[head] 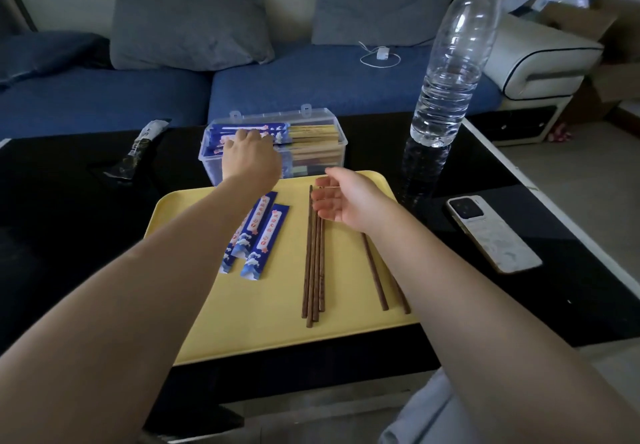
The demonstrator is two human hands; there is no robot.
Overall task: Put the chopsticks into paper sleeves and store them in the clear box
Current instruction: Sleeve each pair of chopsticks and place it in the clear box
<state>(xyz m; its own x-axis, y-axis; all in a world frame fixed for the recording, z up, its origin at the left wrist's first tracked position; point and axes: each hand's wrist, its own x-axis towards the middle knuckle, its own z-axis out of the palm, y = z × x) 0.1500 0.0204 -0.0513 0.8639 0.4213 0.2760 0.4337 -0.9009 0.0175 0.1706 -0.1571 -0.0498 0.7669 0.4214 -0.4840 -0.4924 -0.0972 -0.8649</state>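
A clear plastic box [322, 146] stands beyond a yellow tray [270, 319] and holds several chopsticks in blue sleeves. My left hand [251, 158] reaches into the box's left end, fingers down on the sleeved chopsticks there; whether it grips one I cannot tell. Empty blue paper sleeves [263, 239] lie on the tray's left half, partly under my left forearm. Several bare brown chopsticks [313, 263] lie in a bundle mid-tray, and two more chopsticks [375, 274] slant beside my right forearm. My right hand [343, 199] hovers open, palm leftward, over the bundle's far ends.
The tray sits on a black glossy table [69, 236]. A tall water bottle [450, 63] stands at the right behind the tray, a white phone [491, 232] lies right of the tray, and a dark wrapper [138, 153] lies at the left. A blue sofa is behind.
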